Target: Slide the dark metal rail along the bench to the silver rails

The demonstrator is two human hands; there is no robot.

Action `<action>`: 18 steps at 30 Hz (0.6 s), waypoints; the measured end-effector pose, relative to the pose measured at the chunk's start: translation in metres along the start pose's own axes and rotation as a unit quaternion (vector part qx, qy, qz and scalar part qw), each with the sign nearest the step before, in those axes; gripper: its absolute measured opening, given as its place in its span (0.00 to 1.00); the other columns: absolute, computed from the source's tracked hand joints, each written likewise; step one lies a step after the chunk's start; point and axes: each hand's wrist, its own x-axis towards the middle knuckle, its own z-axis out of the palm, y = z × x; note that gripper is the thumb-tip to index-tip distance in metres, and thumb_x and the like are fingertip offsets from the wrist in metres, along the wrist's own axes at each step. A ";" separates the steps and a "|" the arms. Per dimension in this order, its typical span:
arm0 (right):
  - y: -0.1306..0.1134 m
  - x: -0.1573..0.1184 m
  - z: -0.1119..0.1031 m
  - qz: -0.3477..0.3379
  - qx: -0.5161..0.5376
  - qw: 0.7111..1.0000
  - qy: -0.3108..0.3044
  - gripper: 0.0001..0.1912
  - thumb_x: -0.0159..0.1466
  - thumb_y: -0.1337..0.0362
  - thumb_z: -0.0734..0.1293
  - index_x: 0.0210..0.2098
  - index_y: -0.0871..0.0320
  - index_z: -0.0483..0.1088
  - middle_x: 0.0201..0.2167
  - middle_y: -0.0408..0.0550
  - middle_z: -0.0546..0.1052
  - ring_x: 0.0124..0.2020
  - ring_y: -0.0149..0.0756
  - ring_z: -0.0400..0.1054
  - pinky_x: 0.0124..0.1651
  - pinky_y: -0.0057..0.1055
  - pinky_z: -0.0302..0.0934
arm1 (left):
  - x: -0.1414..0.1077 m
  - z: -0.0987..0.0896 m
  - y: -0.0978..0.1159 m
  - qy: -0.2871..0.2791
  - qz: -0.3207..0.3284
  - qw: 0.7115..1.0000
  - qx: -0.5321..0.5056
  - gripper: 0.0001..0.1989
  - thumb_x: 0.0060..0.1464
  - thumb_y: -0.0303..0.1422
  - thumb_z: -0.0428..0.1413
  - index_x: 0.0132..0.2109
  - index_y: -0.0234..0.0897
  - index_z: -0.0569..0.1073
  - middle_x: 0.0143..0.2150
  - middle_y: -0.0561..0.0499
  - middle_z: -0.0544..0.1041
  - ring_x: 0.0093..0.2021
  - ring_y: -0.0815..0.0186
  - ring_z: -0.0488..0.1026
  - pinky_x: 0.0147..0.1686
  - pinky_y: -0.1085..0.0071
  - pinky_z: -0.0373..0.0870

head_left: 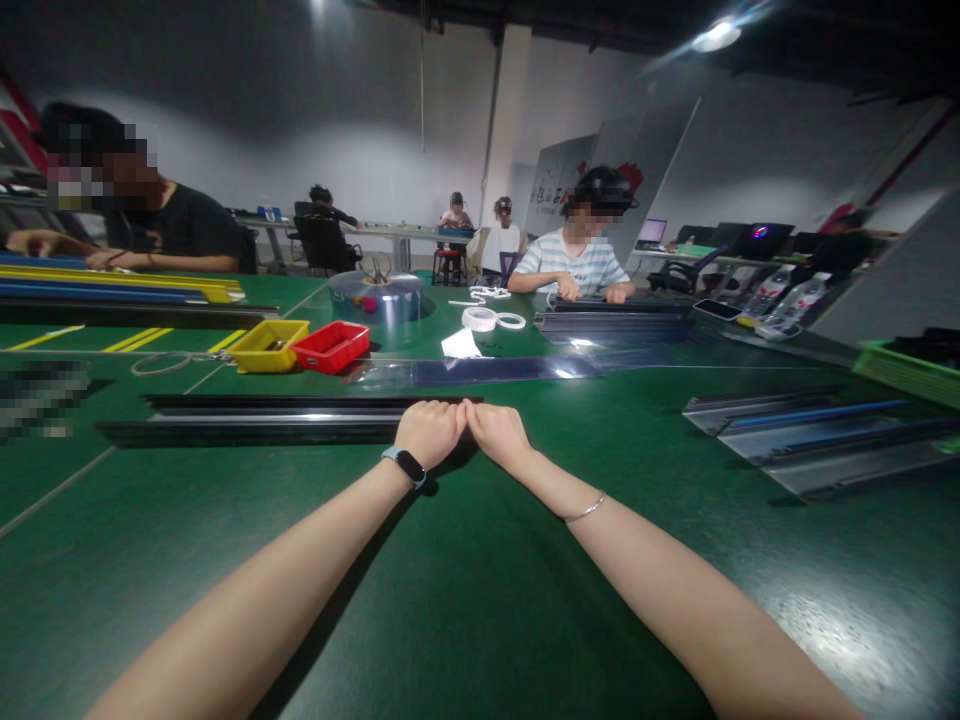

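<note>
A long black channel profile (262, 422) with a shiny groove lies across the green table in front of me. My left hand (430, 437), with a banded watch at its wrist, is closed on the profile's right end. My right hand (499, 435) is closed just beside it, thumbs and fingers of both meeting at that end. What the right fingers pinch is hidden behind the knuckles.
Beyond the profile stand a yellow bin (268, 347), a red bin (331, 348), a large film roll (377, 295) and tape rolls (480, 319). Clear film strips (510, 370) lie mid-table. More profiles (817, 440) rest at right. Co-workers sit at the left and across the table.
</note>
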 end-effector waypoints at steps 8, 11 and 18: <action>0.010 0.004 0.004 0.002 -0.024 1.000 0.012 0.27 0.64 0.58 0.44 0.27 0.60 0.69 0.23 0.47 0.74 0.23 0.27 0.65 0.24 0.25 0.44 | -0.001 0.001 -0.001 0.011 -0.015 1.000 0.008 0.18 0.57 0.32 0.40 0.24 0.34 0.69 0.22 0.48 0.70 0.25 0.64 0.66 0.28 0.68 0.55; 0.013 0.005 0.006 0.032 -0.028 0.999 0.034 0.27 0.64 0.58 0.45 0.24 0.61 0.70 0.21 0.49 0.73 0.22 0.26 0.65 0.24 0.25 0.44 | -0.002 0.002 -0.002 0.012 -0.033 0.999 0.011 0.19 0.57 0.32 0.40 0.25 0.33 0.69 0.22 0.47 0.71 0.24 0.64 0.67 0.28 0.68 0.55; 0.014 0.002 0.007 0.010 -0.035 0.998 0.049 0.27 0.63 0.58 0.46 0.22 0.62 0.69 0.19 0.49 0.72 0.21 0.26 0.63 0.24 0.25 0.43 | -0.002 0.004 -0.002 -0.010 -0.059 0.998 0.016 0.22 0.58 0.34 0.38 0.24 0.32 0.70 0.21 0.47 0.71 0.23 0.63 0.68 0.25 0.69 0.56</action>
